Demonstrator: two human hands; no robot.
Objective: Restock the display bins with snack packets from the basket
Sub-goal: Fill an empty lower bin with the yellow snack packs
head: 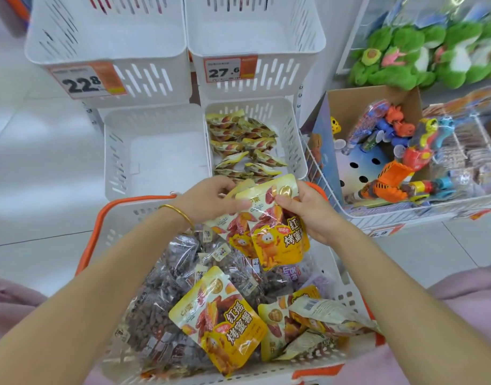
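A white basket [119, 218] with orange handles sits in front of me, full of yellow snack packets [219, 318] and clear bags of dark snacks [161, 295]. Above its far edge, my left hand [208, 198] and my right hand [308, 215] together pinch a small stack of yellow packets [277, 232] by their tops. Just beyond stands the lower right display bin [294, 145], partly filled with the same yellow packets lying flat. The lower left display bin [155, 151] holds nothing.
Two upper white bins [105, 45] carry price tags 22.8 [86, 81] and 27.6 [225, 69]. To the right, a wire rack holds a cardboard box of plastic toys [391, 151]; green plush toys [422, 56] hang above it. White floor tiles lie at the left.
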